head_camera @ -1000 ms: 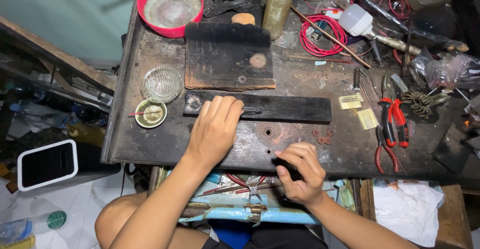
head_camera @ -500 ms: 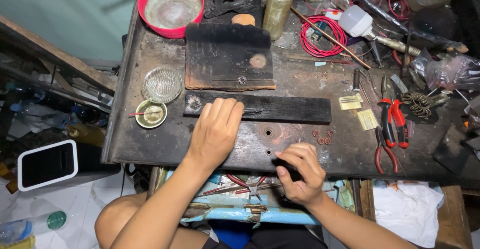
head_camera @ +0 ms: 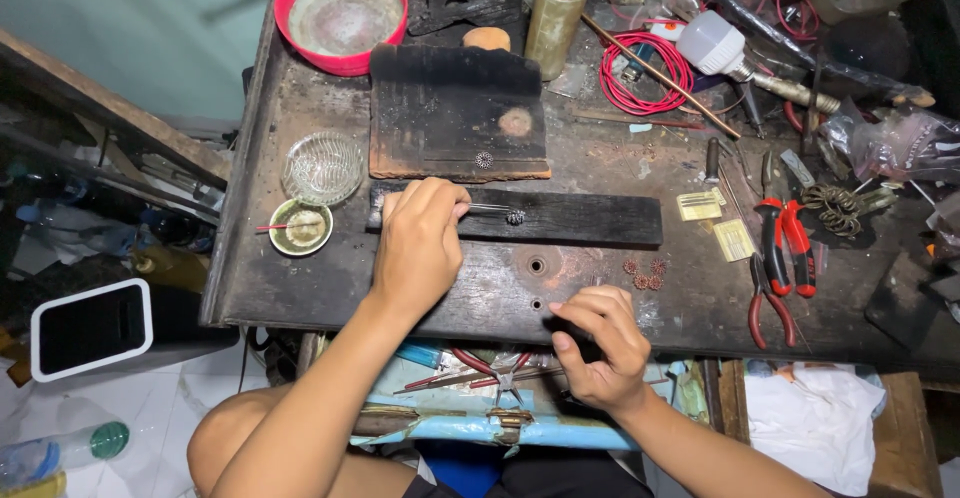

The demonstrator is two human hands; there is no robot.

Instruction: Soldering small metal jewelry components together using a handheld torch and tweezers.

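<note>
STEP: a small round metal piece [head_camera: 515, 217] is held in tweezers [head_camera: 487, 208] pinched by the left hand [head_camera: 418, 243] over the charred strip [head_camera: 590, 220] at the bench's middle | RIGHT: right hand [head_camera: 597, 346] at the near edge, fingers curled together, contents cannot be told | NEXT: steady placement judged needed | CONTAINERS: red bowl [head_camera: 341, 13] at the far left corner holds cloudy liquid; glass dish [head_camera: 322, 167] looks empty; small cup [head_camera: 301, 226] holds a red stick.

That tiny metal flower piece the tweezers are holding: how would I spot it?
Start at the long charred wooden bar lying across the middle of the workbench. The left hand holds thin tweezers over it, and at their tip sits the small dark round ornament. Unlike the reddish rosettes nearer the front edge, it is gripped.
</note>
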